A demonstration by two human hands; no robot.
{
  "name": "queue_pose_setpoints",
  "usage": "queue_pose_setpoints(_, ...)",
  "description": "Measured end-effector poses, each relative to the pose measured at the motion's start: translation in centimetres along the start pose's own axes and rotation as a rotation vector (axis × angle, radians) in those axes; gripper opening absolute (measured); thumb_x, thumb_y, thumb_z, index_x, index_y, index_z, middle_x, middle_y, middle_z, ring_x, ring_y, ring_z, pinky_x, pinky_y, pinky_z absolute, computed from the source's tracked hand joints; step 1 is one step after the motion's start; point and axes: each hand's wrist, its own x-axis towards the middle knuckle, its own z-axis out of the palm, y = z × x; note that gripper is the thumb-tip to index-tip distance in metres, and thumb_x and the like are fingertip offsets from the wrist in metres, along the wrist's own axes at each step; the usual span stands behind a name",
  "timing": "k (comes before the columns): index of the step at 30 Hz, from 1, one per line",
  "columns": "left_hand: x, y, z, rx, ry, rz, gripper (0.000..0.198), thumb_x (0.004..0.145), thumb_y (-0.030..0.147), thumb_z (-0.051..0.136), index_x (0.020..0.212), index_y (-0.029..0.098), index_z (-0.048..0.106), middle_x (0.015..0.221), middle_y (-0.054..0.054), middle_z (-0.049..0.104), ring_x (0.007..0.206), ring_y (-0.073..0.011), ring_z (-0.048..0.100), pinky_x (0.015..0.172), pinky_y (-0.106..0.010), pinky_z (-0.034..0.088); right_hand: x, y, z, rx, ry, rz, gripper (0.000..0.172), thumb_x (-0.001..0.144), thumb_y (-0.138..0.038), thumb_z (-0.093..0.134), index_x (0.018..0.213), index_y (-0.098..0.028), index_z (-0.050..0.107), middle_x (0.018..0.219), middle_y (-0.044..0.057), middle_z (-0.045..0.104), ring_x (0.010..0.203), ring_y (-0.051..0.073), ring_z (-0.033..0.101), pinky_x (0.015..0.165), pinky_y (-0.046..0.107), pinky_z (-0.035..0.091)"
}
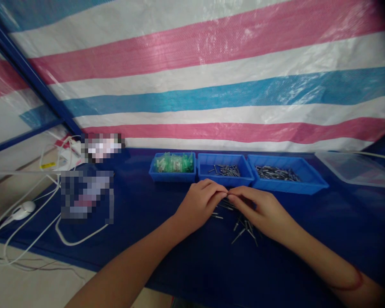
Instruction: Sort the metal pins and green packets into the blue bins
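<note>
My left hand [200, 204] and my right hand [265, 210] meet fingertip to fingertip above the blue tabletop, in front of the middle bin. Both are closed in a pinch; whatever sits between the fingertips is too small or hidden to make out. Below and between them lie several loose metal pins that look like pop rivets [244, 231], some partly covered by the fingers. Behind the hands, the middle blue bin [226, 181] holds a small heap of similar pieces. More of them fill part of the right blue bin [290, 186].
A third blue bin [173, 177] at left contains green plastic packets [186, 162]. A clear plastic lid or tray [356, 169] lies at far right. White cables [80, 244] and blurred-out items occupy the table's left side. Behind rises a striped plastic sheet [211, 94].
</note>
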Motion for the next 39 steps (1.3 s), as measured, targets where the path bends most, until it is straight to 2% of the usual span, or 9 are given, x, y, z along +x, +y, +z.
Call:
queue_pose_setpoints(4, -0.1, 0.1, 0.4, -0.156, 0.099, -0.053, 0.018, 0.092, 0.028, 0.05, 0.095, 0.019, 0.066, 0.095, -0.005, 0.068, 0.09, -0.0164, 0.062, 0.084, -0.028, 0.047, 0.0, 0.1, 0.1, 0.091, -0.037, 0.052, 0.025, 0.09, -0.039, 0.048, 0.09, -0.022, 0.066, 0.075, 0.003, 0.068, 0.08, 0.021, 0.065, 0.073, 0.032, 0.052)
queue_pose_setpoints(7, -0.2, 0.2, 0.5, -0.201, 0.154, -0.128, 0.015, 0.089, 0.028, 0.055, 0.094, 0.019, 0.066, 0.092, -0.003, 0.069, 0.086, -0.0154, 0.063, 0.082, -0.027, 0.048, 0.0, 0.1, 0.1, 0.156, -0.022, 0.08, 0.026, 0.089, -0.042, 0.05, 0.087, -0.022, 0.066, 0.074, 0.002, 0.068, 0.08, 0.02, 0.065, 0.071, 0.031, 0.052)
queue_pose_setpoints(13, -0.3, 0.5, 0.8, -0.259, 0.084, -0.193, 0.014, 0.087, 0.027, 0.057, 0.09, 0.016, 0.065, 0.085, -0.002, 0.069, 0.079, -0.0133, 0.063, 0.075, -0.024, 0.047, 0.1, -0.3, 0.3, 0.355, 0.17, 0.182, 0.021, 0.081, -0.042, 0.062, 0.078, -0.021, 0.066, 0.075, 0.002, 0.067, 0.066, 0.016, 0.061, 0.061, 0.027, 0.051)
queue_pose_setpoints(17, -0.4, 0.9, 1.0, -0.309, 0.053, -0.19, 0.015, 0.087, 0.027, 0.057, 0.095, 0.015, 0.062, 0.087, -0.002, 0.068, 0.08, -0.0132, 0.062, 0.076, -0.023, 0.046, 0.1, -0.7, 0.2, 0.442, 0.2, 0.239, 0.024, 0.079, -0.044, 0.064, 0.074, -0.021, 0.066, 0.062, 0.0, 0.061, 0.057, 0.014, 0.057, 0.055, 0.026, 0.049)
queue_pose_setpoints(20, -0.5, 1.0, 0.9, -0.333, 0.011, -0.18, 0.023, 0.09, 0.031, 0.054, 0.106, 0.016, 0.061, 0.094, -0.003, 0.069, 0.086, -0.0146, 0.063, 0.078, -0.024, 0.046, 0.0, -0.6, 0.3, 0.435, 0.207, 0.232, 0.022, 0.079, -0.043, 0.065, 0.077, -0.021, 0.068, 0.067, 0.001, 0.065, 0.061, 0.014, 0.059, 0.058, 0.026, 0.05)
queue_pose_setpoints(24, -0.4, 0.9, 0.9, -0.318, -0.018, -0.177, 0.021, 0.091, 0.032, 0.051, 0.097, 0.017, 0.065, 0.095, -0.004, 0.069, 0.088, -0.0156, 0.062, 0.081, -0.025, 0.045, -0.2, -0.3, 0.4, 0.417, 0.233, 0.198, 0.019, 0.078, -0.041, 0.067, 0.082, -0.022, 0.069, 0.082, 0.004, 0.07, 0.074, 0.018, 0.064, 0.068, 0.029, 0.053)
queue_pose_setpoints(27, -0.4, 0.8, 1.0, -0.334, -0.004, -0.194, 0.019, 0.089, 0.032, 0.055, 0.093, 0.016, 0.064, 0.091, -0.003, 0.068, 0.083, -0.0143, 0.061, 0.077, -0.024, 0.045, -0.2, -0.1, 0.5, 0.416, 0.255, 0.177, 0.021, 0.077, -0.042, 0.068, 0.081, -0.021, 0.068, 0.08, 0.004, 0.07, 0.073, 0.018, 0.064, 0.066, 0.03, 0.054)
queue_pose_setpoints(33, -0.4, 0.9, 1.1, -0.29, -0.014, -0.167, 0.02, 0.089, 0.034, 0.056, 0.093, 0.016, 0.064, 0.082, -0.002, 0.064, 0.076, -0.0129, 0.057, 0.071, -0.023, 0.043, -0.3, -0.3, 0.3, 0.379, 0.218, 0.146, 0.019, 0.079, -0.039, 0.067, 0.085, -0.022, 0.07, 0.075, 0.002, 0.069, 0.067, 0.016, 0.062, 0.061, 0.027, 0.052)
queue_pose_setpoints(39, -0.4, 1.0, 0.6, -0.268, 0.088, -0.175, 0.018, 0.088, 0.033, 0.058, 0.089, 0.016, 0.063, 0.083, -0.002, 0.064, 0.077, -0.0133, 0.058, 0.07, -0.023, 0.043, -0.3, -0.4, -0.1, 0.337, 0.183, 0.141, 0.019, 0.081, -0.039, 0.064, 0.087, -0.022, 0.069, 0.077, 0.002, 0.069, 0.07, 0.016, 0.063, 0.063, 0.027, 0.051)
